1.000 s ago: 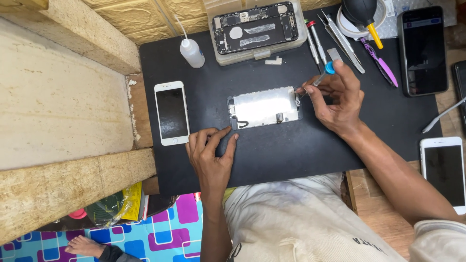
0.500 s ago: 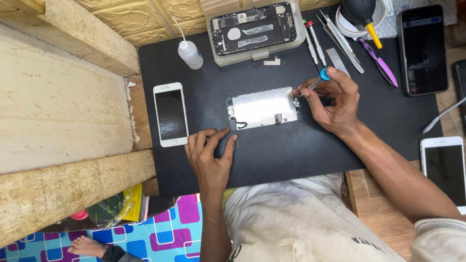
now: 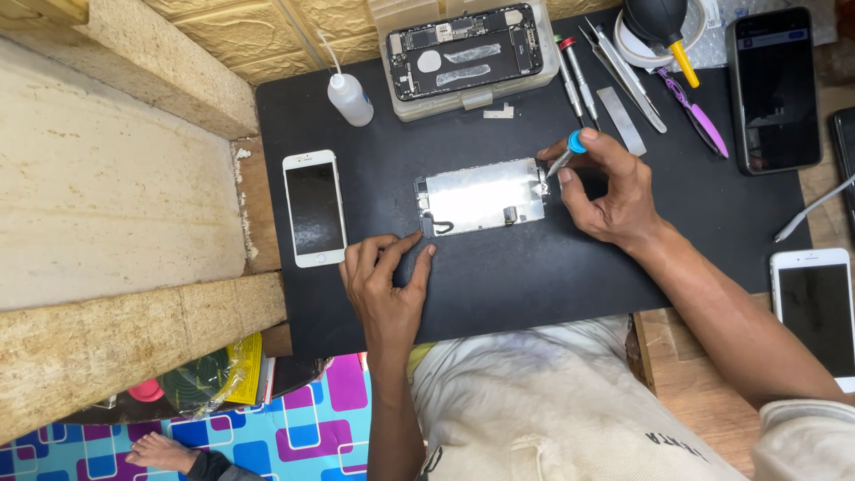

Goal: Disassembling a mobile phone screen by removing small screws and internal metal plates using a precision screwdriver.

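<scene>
A phone screen panel (image 3: 481,196) lies face down on the black mat (image 3: 534,267), its silver metal back plate up. My right hand (image 3: 606,191) grips a small blue-capped screwdriver (image 3: 566,156) whose tip rests at the panel's right edge. My left hand (image 3: 387,285) lies flat on the mat, its fingertips touching the panel's lower left corner near a black flex cable. Behind the panel, an opened phone body (image 3: 468,53) with bare circuitry sits in a clear tray.
A white phone (image 3: 313,207) lies left of the panel, a small squeeze bottle (image 3: 349,96) behind it. Screwdrivers, tweezers (image 3: 623,76) and an air blower (image 3: 659,27) sit at back right. A black phone (image 3: 775,89) and another white phone (image 3: 818,312) lie right. Stone ledges stand left.
My right hand has shifted slightly left and back with the screwdriver, keeping its tip at the panel's right edge. My left hand has stayed in place.
</scene>
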